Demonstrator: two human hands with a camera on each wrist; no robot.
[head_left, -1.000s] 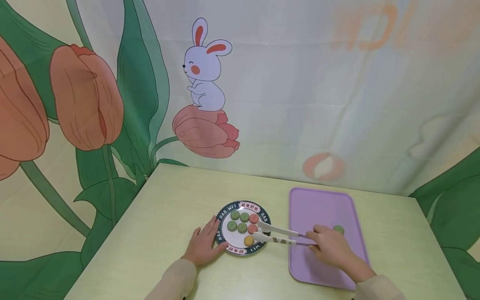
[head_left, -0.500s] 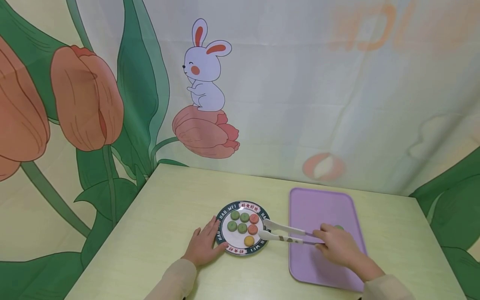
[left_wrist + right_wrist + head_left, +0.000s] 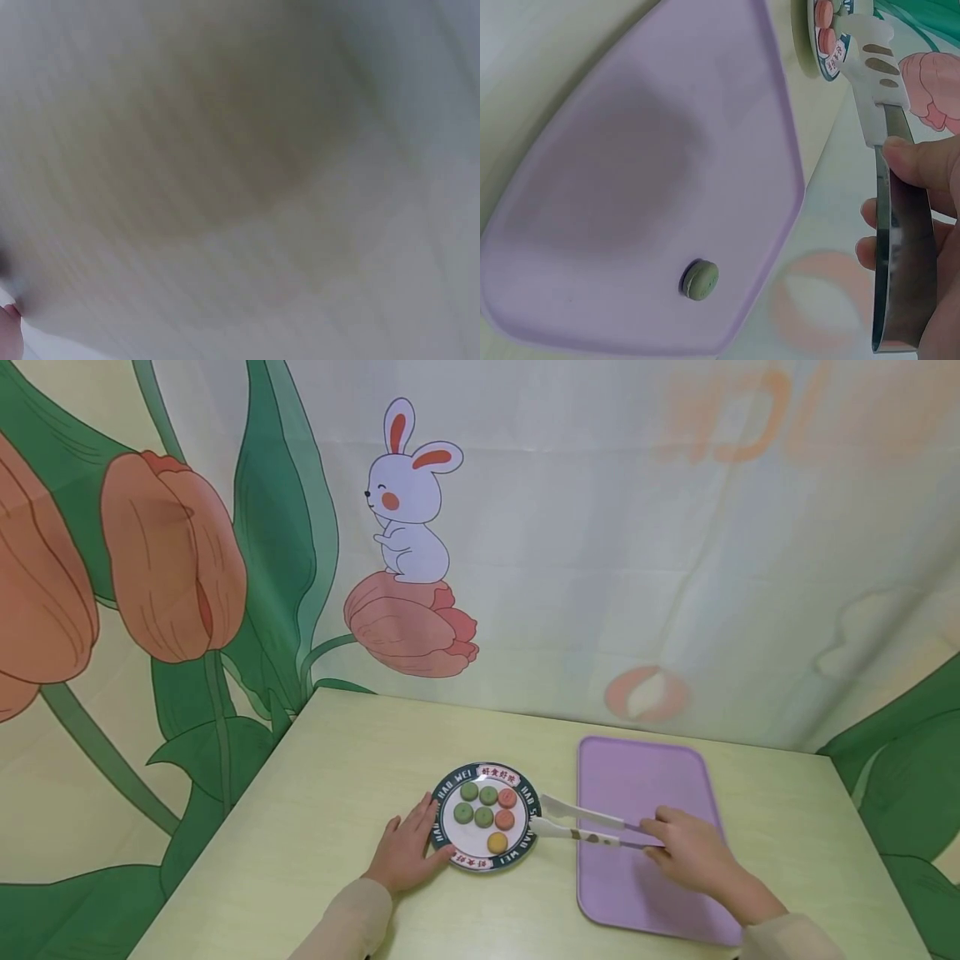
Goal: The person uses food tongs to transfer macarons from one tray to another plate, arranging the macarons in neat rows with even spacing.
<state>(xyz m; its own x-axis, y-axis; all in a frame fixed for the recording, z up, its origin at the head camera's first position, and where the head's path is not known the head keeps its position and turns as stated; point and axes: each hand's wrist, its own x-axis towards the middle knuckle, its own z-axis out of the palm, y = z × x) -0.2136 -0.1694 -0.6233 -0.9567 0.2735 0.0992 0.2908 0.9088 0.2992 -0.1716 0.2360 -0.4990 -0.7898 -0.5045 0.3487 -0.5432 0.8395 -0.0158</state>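
My left hand [image 3: 405, 852] rests with extended fingers against the left rim of a round plate [image 3: 439, 835] in the head view. Several green macarons [image 3: 483, 817], two pink macarons [image 3: 506, 819] and one yellow macaron [image 3: 497, 842] lie on this plate. With my right hand [image 3: 693, 852] I grip metal tongs [image 3: 592, 837] with white tips. The tips are spread apart beside the plate's right rim, with nothing between them. A green macaron [image 3: 700, 280] sits on the purple tray [image 3: 630, 195] in the right wrist view; my right hand hides it in the head view.
Both plate and tray are on a pale table [image 3: 360, 752], the tray to the right. A printed curtain [image 3: 540, 568] with tulips and a rabbit hangs behind. In the left wrist view, a blurred pale surface [image 3: 225, 292] fills most of the picture.
My right hand has moved right, drawing the tongs' tips from over the pink macarons to the plate's right rim. The green macaron on the tray became covered by this hand. My left hand stayed still.
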